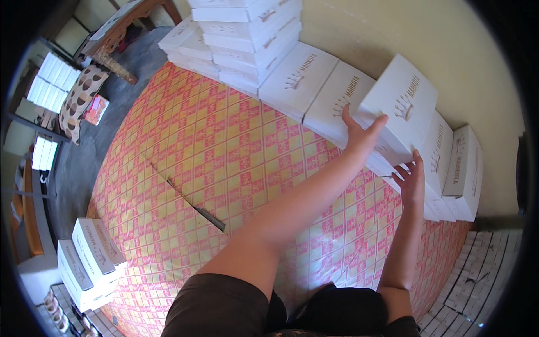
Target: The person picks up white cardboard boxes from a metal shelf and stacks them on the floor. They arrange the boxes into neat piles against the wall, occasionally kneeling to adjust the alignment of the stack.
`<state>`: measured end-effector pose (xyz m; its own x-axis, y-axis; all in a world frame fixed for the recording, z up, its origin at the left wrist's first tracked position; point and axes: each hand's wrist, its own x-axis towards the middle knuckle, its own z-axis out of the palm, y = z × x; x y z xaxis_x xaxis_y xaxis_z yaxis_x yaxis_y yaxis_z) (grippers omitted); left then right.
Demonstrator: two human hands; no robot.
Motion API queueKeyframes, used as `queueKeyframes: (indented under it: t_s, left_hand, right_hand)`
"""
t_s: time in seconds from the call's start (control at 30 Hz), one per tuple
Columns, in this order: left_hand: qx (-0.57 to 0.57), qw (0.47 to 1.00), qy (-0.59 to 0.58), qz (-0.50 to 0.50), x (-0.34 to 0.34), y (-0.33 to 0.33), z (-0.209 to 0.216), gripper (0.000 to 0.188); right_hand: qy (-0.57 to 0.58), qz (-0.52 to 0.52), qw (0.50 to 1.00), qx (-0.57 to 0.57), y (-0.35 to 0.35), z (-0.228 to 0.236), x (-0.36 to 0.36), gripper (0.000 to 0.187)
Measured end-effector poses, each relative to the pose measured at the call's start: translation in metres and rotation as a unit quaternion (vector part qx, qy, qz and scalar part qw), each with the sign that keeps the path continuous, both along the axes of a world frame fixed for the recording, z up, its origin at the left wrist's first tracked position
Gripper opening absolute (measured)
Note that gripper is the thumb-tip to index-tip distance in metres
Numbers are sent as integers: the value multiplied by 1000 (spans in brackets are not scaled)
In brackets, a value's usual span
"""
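Note:
A white cardboard box [400,109] with a gold crown print sits tilted on top of the row of boxes along the wall. My left hand [362,133] presses against its left side, thumb and fingers spread. Under its near right corner, the fingers of my right hand [411,177] are curled round the edge. Both hands grip this box between them. Flat white boxes of the same kind [300,73] lie to the left of it, and another stack [438,146] continues on its right. What the raised box rests on is partly hidden by my hands.
A taller stack of white boxes [252,39] rises at the back. More boxes [92,258] stand at the lower left. The floor has a red and yellow patterned mat [269,163] with a dark tear [208,218]. A wooden table [118,33] and a spotted cushion [81,101] are far left.

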<state>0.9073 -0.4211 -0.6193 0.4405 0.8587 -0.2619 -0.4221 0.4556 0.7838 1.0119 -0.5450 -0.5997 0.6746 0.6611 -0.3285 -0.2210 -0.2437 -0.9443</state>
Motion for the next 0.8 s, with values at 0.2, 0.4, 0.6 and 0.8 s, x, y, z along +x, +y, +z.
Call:
queueKeyframes:
  t_s: [0.2, 0.4, 0.6, 0.8]
  left_hand:
    - [13, 1000, 10, 2, -49, 14, 10, 102]
    - [-15, 998, 55, -10, -145, 38, 28, 94]
    - [44, 995, 91, 23, -229, 60, 24, 88]
    - [37, 992, 119, 34, -339, 50, -22, 73]
  right_hand:
    - [63, 79, 995, -18, 17, 4, -17, 80]
    - [107, 164, 981, -14, 45, -8, -64, 83]
    - [188, 187, 962, 65, 94, -4, -141, 84]
    - [177, 291, 940, -11, 122, -35, -175, 79]
